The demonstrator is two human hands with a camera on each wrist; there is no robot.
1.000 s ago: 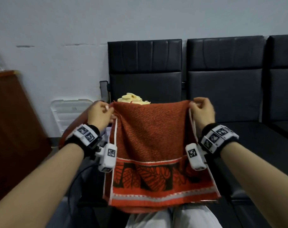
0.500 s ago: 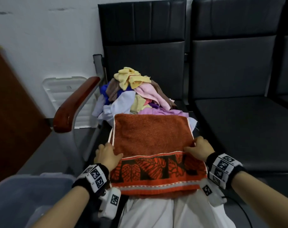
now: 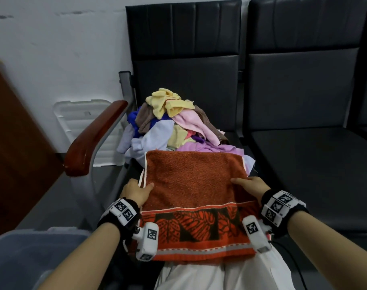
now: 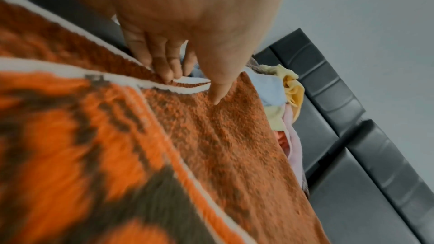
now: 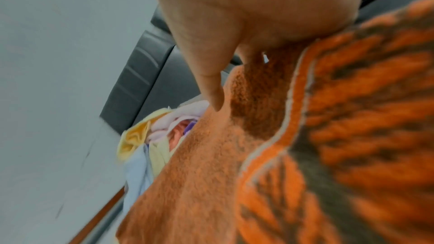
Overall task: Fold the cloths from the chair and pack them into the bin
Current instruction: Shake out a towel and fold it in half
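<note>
An orange towel (image 3: 195, 185) with a dark leaf band lies folded across my lap, its far edge against the pile of mixed cloths (image 3: 172, 124) on the black chair seat. My left hand (image 3: 140, 188) pinches the towel's left edge; in the left wrist view the hand (image 4: 195, 83) has its thumb on top of the towel (image 4: 223, 146) and its fingers under the white-trimmed edge. My right hand (image 3: 249, 184) grips the right edge, and in the right wrist view this hand (image 5: 225, 88) has its thumb on the towel (image 5: 211, 173) with its fingers hidden beneath. A translucent blue bin (image 3: 17, 254) sits at lower left.
A red-brown armrest (image 3: 94, 139) stands left of the pile. A white lid (image 3: 82, 122) leans on the wall behind it. A wooden panel (image 3: 15, 143) is at far left. A second black seat (image 3: 314, 174) lies to the right. A cable (image 3: 293, 262) runs by my right leg.
A second ago both hands held the towel up by its top corners. It now lies on my lap, and the hands grip its side edges a little farther forward than half a second ago.
</note>
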